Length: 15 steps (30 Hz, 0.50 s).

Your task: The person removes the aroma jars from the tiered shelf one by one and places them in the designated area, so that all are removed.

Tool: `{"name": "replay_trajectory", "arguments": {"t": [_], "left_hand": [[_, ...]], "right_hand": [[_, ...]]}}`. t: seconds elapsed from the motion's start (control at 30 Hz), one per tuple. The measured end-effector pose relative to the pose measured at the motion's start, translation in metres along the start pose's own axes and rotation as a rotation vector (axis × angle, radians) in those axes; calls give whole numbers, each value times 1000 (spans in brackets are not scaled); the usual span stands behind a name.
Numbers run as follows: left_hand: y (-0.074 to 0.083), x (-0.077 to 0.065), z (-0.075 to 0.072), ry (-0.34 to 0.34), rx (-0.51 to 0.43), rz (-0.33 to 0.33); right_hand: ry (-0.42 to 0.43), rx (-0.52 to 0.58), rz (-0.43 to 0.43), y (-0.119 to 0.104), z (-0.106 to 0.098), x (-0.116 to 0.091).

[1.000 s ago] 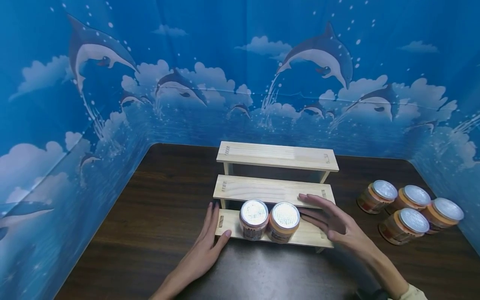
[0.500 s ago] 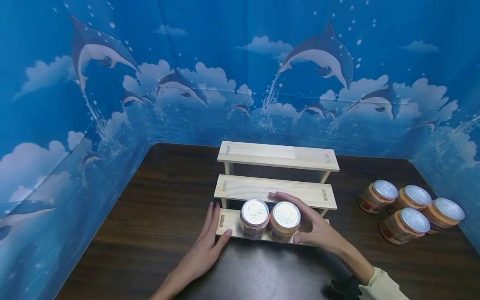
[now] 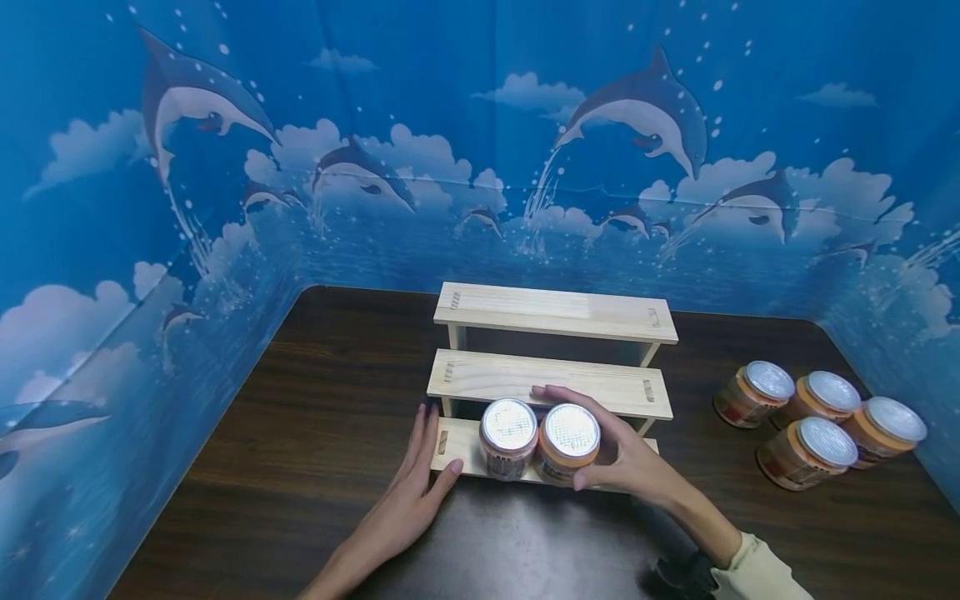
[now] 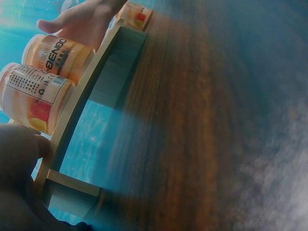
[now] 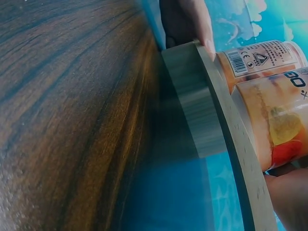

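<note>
Two jars with silver lids and orange labels, a left jar and a right jar, stand side by side on the lowest board of a stepped wooden rack. My right hand holds the right jar, thumb in front and fingers reaching behind it. At the rack's left end, my left hand rests with straight fingers along the side and its thumb on the front corner of the lowest board. In the left wrist view, "BENBO" letters show on the right jar; in the right wrist view, fruit pictures show on its label.
Several more jars are grouped on the dark wooden table at the right. A blue dolphin-print curtain hangs behind the table and along its sides. The rack's upper two boards rise behind the jars.
My right hand has moved left from the rack's right part to the right jar and come round it. The left hand and both jars have stayed in place.
</note>
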State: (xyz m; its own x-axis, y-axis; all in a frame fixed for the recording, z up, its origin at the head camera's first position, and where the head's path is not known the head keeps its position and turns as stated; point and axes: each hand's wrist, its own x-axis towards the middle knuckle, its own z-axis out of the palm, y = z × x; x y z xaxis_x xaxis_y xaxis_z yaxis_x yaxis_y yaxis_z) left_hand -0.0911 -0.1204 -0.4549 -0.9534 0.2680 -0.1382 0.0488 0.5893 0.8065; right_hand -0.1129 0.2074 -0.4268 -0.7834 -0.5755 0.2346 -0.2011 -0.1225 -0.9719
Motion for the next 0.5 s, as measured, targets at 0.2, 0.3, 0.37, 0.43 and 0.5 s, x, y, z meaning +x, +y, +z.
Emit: {"name": "replay_trajectory", "arguments": {"t": [0.2,0.3,0.37,0.43,0.5], "left_hand": [[0,0,1,1,4,-4],[-1,0,1,1,0,0],[-1,0,1,2,-4,3],[-1,0,1,1,-4,3],[-1,0,1,0,-4,0]], "right_hand": [[15,-26,22,1,1,-1],[25,-33,27,2,1,-2],[36,-48,31,2,1,-3],[49,-64,34,2,0,-4],[59,-84,27,2,0,-6]]}}
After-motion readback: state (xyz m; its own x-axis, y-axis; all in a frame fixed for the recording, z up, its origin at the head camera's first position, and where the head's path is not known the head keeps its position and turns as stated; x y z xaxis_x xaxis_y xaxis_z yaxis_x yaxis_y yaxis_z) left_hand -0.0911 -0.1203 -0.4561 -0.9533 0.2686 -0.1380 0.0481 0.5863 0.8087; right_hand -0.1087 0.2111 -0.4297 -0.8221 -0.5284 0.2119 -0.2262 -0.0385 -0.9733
